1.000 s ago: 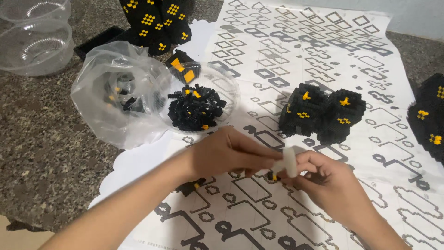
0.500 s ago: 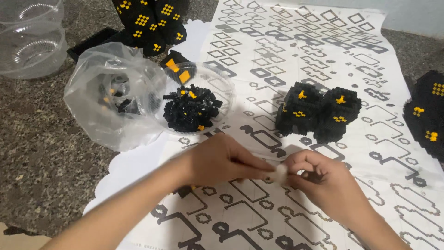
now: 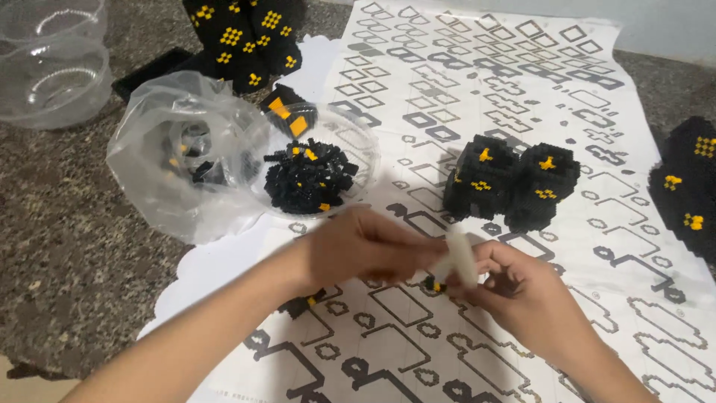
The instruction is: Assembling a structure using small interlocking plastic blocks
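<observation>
Both my hands meet over the white patterned sheet (image 3: 462, 82). My right hand (image 3: 522, 295) holds a small white stick-like tool (image 3: 460, 256), tilted upright. My left hand (image 3: 365, 246) pinches at the same spot, where a tiny black and yellow block piece (image 3: 435, 284) shows beneath the fingers. Just beyond the hands stands a built black block model with yellow marks (image 3: 511, 179). A clear dish (image 3: 356, 142) with a heap of loose black and yellow blocks (image 3: 307, 175) lies to the left of it.
A crumpled clear plastic bag (image 3: 179, 160) with more pieces lies left of the dish. Clear plastic containers (image 3: 48, 63) stand at the far left on the speckled stone counter (image 3: 67, 254). More black block models sit at the top (image 3: 239, 37) and right edge (image 3: 686, 186).
My hands stayed together at the same spot, shifting slightly; the white tool tilted more upright. The view moved a little.
</observation>
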